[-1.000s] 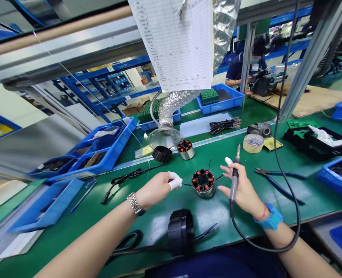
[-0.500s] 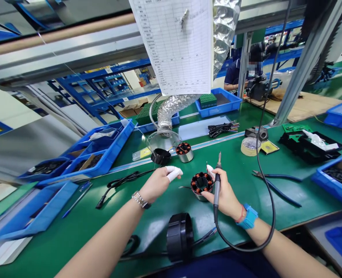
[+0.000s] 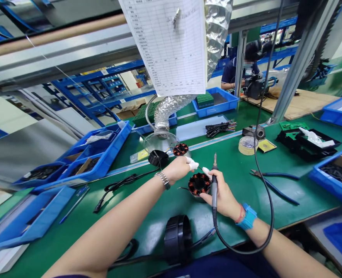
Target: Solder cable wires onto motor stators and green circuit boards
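Note:
My right hand (image 3: pixel 221 191) is closed round a soldering iron (image 3: pixel 214 185), its tip pointing up and away. The thumb and a white-covered finger of that hand also rest against a motor stator (image 3: pixel 199 184) with copper windings, standing on the green bench. My left hand (image 3: pixel 181 169), with white finger covers, is in a pinch just above the stator. A thin dark-red wire (image 3: pixel 200 167) runs between its fingertips and the right hand's finger. Behind the left hand stand a second stator (image 3: pixel 180 149) and a black ring-shaped housing (image 3: pixel 158 158).
A black housing (image 3: pixel 177 237) with a cable lies near the front edge. Blue-handled pliers (image 3: pixel 278 175), a tape roll (image 3: pixel 247 145) and a black tray (image 3: pixel 307 144) lie right. Blue bins (image 3: pixel 101 154) stand left. A fume hose (image 3: pixel 171 108) hangs behind; a person sits beyond.
My left hand has moved right, up to the stator, and its fingertips now hold the thin wire. My right hand keeps the soldering iron and its place at the stator.

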Motion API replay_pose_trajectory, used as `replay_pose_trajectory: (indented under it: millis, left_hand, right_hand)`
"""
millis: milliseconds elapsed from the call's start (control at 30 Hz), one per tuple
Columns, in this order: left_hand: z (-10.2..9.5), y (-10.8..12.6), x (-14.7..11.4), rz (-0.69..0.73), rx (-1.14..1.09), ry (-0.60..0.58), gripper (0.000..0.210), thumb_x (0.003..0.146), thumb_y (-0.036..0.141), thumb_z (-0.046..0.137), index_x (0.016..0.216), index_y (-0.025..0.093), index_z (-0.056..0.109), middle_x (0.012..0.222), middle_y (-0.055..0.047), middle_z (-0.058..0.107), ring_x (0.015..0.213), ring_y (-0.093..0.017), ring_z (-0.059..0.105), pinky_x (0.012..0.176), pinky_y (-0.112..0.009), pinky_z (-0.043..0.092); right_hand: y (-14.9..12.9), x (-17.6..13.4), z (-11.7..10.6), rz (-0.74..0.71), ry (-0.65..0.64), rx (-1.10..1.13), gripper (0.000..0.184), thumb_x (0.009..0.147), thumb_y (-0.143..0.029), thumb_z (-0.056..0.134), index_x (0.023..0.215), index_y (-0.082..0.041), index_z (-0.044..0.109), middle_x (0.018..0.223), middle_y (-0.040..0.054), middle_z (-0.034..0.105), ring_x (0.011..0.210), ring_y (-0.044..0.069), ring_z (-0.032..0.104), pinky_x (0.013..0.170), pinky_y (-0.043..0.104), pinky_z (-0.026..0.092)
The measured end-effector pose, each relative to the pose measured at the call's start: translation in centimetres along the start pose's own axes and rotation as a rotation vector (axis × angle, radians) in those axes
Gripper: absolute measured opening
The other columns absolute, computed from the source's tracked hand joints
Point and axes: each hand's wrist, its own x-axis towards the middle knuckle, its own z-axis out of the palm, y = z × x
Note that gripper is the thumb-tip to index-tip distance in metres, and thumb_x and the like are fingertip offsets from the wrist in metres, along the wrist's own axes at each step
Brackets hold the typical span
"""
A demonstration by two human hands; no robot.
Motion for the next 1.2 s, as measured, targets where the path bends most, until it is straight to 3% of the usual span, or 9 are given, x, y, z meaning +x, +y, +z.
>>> replay_pose_trajectory:
  millis: [133, 267, 367, 567, 667, 767, 867, 1067, 1200]
  left_hand:
    - [0.5, -1.5, -0.1, -0.039, -0.168, -0.110, 0.034, 0.061, 0.046, 0.061, 0.064, 0.012, 0.057, 0.054, 0.002, 0.042, 0.044, -0.006, 0.026, 0.043, -0.022, 0.016]
    - [2.0, -2.2, 0.3, 0.039, -0.291, -0.086, 0.041, 0.062, 0.053, 0.058, 0.072, 0.013, 0.055, 0.069, -0.001, 0.048, 0.048, -0.005, 0.028, 0.044, -0.021, 0.018]
    - [1.6, -1.9, 0.2, 0.048, -0.282, -0.093, 0.041, 0.064, 0.053, 0.059, 0.069, 0.012, 0.056, 0.065, 0.000, 0.047, 0.048, -0.006, 0.027, 0.044, -0.022, 0.017]
    - [-0.1, 1.8, -2.4, 0.172, 0.179, 0.037, 0.026, 0.073, 0.038, 0.056, 0.068, 0.014, 0.064, 0.064, -0.001, 0.056, 0.060, -0.013, 0.046, 0.055, -0.024, 0.032]
    - [1.8, 3.5, -3.1, 0.228, 0.295, -0.070, 0.026, 0.077, 0.036, 0.050, 0.069, 0.015, 0.064, 0.065, -0.001, 0.059, 0.059, -0.013, 0.049, 0.055, -0.024, 0.033]
    - [3.9, 4.1, -2.6, 0.228, 0.341, -0.092, 0.028, 0.077, 0.037, 0.050, 0.065, 0.015, 0.062, 0.062, -0.001, 0.058, 0.056, -0.013, 0.048, 0.052, -0.024, 0.032]
    - [4.2, 4.0, -2.1, 0.207, 0.370, -0.105, 0.028, 0.076, 0.036, 0.050, 0.060, 0.015, 0.058, 0.057, 0.001, 0.053, 0.054, -0.011, 0.044, 0.050, -0.023, 0.030]
    - [2.7, 3.3, -3.1, -0.026, 0.199, -0.195, 0.026, 0.074, 0.036, 0.050, 0.061, 0.013, 0.054, 0.051, 0.003, 0.043, 0.048, -0.009, 0.034, 0.047, -0.022, 0.025]
    - [4.6, 2.2, -3.6, -0.011, -0.189, -0.154, 0.029, 0.069, 0.040, 0.056, 0.062, 0.013, 0.051, 0.057, 0.003, 0.044, 0.050, -0.007, 0.034, 0.048, -0.021, 0.026]
  right_hand:
    - [0.0, 0.0, -0.1, -0.017, 0.012, 0.014, 0.057, 0.067, -0.021, 0.063, 0.113, -0.023, 0.029, 0.078, -0.0031, 0.051, 0.060, 0.011, 0.053, 0.061, 0.026, 0.047]
    - [-0.1, 0.0, -0.2, -0.012, 0.024, 0.011, 0.056, 0.067, -0.022, 0.063, 0.112, -0.022, 0.029, 0.074, -0.0041, 0.051, 0.059, 0.011, 0.053, 0.059, 0.025, 0.047]
    - [0.2, 0.0, -0.3, 0.011, 0.024, 0.047, 0.057, 0.067, -0.023, 0.063, 0.112, -0.023, 0.029, 0.079, -0.0022, 0.055, 0.063, 0.013, 0.056, 0.062, 0.026, 0.048]
    - [0.9, -0.2, -0.2, 0.027, 0.060, 0.157, 0.057, 0.069, -0.023, 0.061, 0.115, -0.025, 0.028, 0.108, 0.0055, 0.055, 0.080, 0.016, 0.060, 0.072, 0.029, 0.050]
    - [0.8, -0.3, -0.3, 0.047, 0.073, 0.133, 0.056, 0.068, -0.022, 0.061, 0.114, -0.024, 0.029, 0.093, 0.0016, 0.056, 0.068, 0.013, 0.056, 0.066, 0.028, 0.048]
    - [0.6, -0.4, -0.5, 0.057, 0.063, 0.105, 0.056, 0.067, -0.021, 0.061, 0.113, -0.022, 0.030, 0.077, -0.0036, 0.052, 0.057, 0.010, 0.048, 0.060, 0.025, 0.045]
    - [0.4, -0.5, -0.7, 0.049, 0.051, 0.118, 0.054, 0.067, -0.019, 0.060, 0.112, -0.022, 0.030, 0.073, -0.0053, 0.049, 0.054, 0.008, 0.045, 0.056, 0.023, 0.043]
    - [0.6, -0.5, -0.7, 0.007, 0.064, 0.210, 0.054, 0.068, -0.018, 0.059, 0.113, -0.025, 0.029, 0.096, 0.0021, 0.054, 0.065, 0.010, 0.054, 0.066, 0.026, 0.047]
    - [0.5, -0.5, -0.4, -0.002, 0.063, 0.192, 0.058, 0.065, -0.015, 0.060, 0.113, -0.023, 0.029, 0.090, 0.0002, 0.055, 0.061, 0.009, 0.053, 0.064, 0.025, 0.048]
